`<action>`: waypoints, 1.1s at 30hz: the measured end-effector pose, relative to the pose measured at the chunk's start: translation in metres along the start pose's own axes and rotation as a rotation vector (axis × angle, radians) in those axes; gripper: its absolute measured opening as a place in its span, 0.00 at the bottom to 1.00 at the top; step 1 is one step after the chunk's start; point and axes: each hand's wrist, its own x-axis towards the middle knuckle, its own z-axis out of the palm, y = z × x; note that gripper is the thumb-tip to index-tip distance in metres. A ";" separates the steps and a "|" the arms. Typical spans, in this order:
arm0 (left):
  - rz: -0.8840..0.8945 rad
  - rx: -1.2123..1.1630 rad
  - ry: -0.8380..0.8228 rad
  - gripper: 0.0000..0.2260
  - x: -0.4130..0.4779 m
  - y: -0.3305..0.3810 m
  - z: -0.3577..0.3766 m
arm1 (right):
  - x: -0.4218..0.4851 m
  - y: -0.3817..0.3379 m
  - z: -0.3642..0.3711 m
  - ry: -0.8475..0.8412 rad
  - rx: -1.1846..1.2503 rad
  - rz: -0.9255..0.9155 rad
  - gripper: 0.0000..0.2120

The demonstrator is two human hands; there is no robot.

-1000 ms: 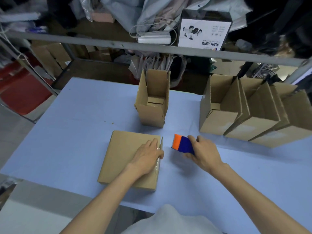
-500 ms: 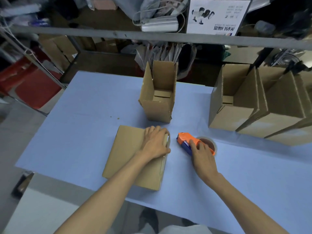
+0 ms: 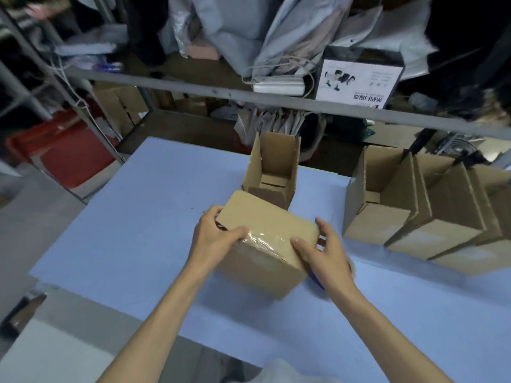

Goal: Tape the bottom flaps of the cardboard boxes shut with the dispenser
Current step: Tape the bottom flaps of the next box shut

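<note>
A brown cardboard box (image 3: 265, 225) is lifted and tilted above the blue table (image 3: 138, 244), with clear tape across its near edge. My left hand (image 3: 215, 239) grips its left end, thumb on the taped edge. My right hand (image 3: 323, 250) grips its right end, thumb on the tape and fingers round the side. The tape dispenser (image 3: 316, 280) lies on the table behind my right hand and only a dark blue sliver of it shows.
An upright open box (image 3: 276, 167) stands just behind the held one. A row of open boxes (image 3: 414, 217) leans at the right. A metal shelf rail (image 3: 249, 99) with clutter crosses the back. The table's near edge runs below my forearms.
My right hand let go of the dispenser and moved onto the box. Both hands have lifted the box off the table and tipped it up.
</note>
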 end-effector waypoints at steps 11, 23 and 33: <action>-0.113 -0.156 -0.089 0.18 -0.014 -0.032 -0.003 | 0.008 -0.010 0.034 -0.067 -0.128 -0.025 0.43; -0.128 -0.106 -0.002 0.26 -0.011 -0.034 0.003 | 0.017 -0.011 0.029 -0.125 -0.202 -0.015 0.52; -0.116 -0.050 0.115 0.28 -0.007 -0.032 0.004 | 0.009 -0.019 0.021 -0.135 -0.229 -0.465 0.38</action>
